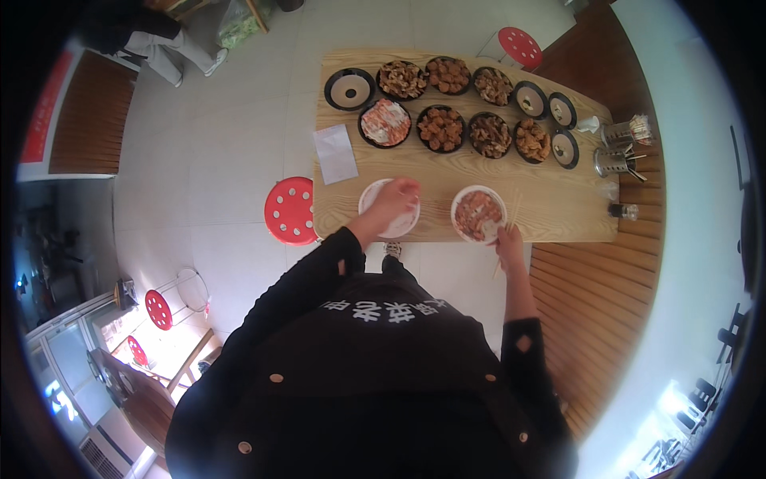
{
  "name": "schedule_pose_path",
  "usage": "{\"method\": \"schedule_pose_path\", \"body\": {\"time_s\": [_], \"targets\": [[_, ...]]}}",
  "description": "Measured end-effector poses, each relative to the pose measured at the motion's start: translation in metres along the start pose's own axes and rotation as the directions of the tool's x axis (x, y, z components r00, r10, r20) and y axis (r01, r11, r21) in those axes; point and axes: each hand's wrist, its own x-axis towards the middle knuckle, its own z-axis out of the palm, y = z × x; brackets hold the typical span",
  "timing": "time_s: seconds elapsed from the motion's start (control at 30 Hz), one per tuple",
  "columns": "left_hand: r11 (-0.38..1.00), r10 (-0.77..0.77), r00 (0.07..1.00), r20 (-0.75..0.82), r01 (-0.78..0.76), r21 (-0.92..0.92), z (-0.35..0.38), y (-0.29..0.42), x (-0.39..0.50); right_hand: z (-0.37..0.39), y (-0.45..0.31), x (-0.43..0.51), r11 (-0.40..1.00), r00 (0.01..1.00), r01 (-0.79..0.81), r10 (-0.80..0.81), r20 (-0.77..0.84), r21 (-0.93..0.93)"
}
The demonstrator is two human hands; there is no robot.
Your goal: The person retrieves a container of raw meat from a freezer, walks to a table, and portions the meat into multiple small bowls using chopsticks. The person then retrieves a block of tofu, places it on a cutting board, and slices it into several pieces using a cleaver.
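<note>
Over a round white bowl (392, 229) at the table's near edge is my left hand (395, 200), blurred, its fingers curled and partly hiding the inside of the bowl. Whether those fingers hold anything cannot be made out. My right hand (509, 246) grips a pair of wooden chopsticks (514, 209) and is at the rim of a second white bowl (458, 224). That bowl contains reddish-brown pieces of food (477, 211) and something paler near my fingers. A white sheet of paper (335, 154) lies to the left, beyond the first bowl.
Two rows of black-rimmed dishes (350, 90) cross the wooden table (556, 203), several holding browned food (441, 129). Metal utensil holders (610, 161) and a small jar (623, 211) stand at the right. A red stool (290, 211) is at the left edge. Another person (173, 48) is at upper left.
</note>
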Motion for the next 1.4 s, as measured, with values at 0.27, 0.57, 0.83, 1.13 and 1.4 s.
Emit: {"method": "schedule_pose_path", "body": {"time_s": [0.27, 0.57, 0.83, 1.13, 1.4], "targets": [[0.990, 0.065, 0.848, -0.526, -0.122, -0.073, -0.188, 0.078, 0.119, 0.014, 0.027, -0.085, 0.948, 0.965, -0.107, 0.171, -0.198, 0.298], [0.980, 0.058, 0.915, -0.399, -0.129, -0.154, -0.212, 0.088, 0.210, 0.028, 0.046, -0.182, 0.930, 0.894, -0.152, 0.274, -0.355, 0.335], [0.907, 0.421, 0.769, -0.482, -0.359, 0.220, -0.215, 0.124, 0.144, 0.031, 0.060, -0.209, 0.877, 0.836, -0.097, 0.329, -0.440, 0.471], [0.932, -0.013, 0.994, 0.113, -0.029, 0.362, -0.013, 0.047, 0.046, -0.008, 0.036, -0.177, 0.903, 0.889, -0.064, 0.245, -0.387, 0.424], [0.985, -0.109, 0.988, -0.108, 0.122, 0.124, 0.102, -0.050, 0.080, -0.071, -0.005, -0.103, 0.951, 0.979, -0.045, 0.102, -0.174, 0.306]]}}
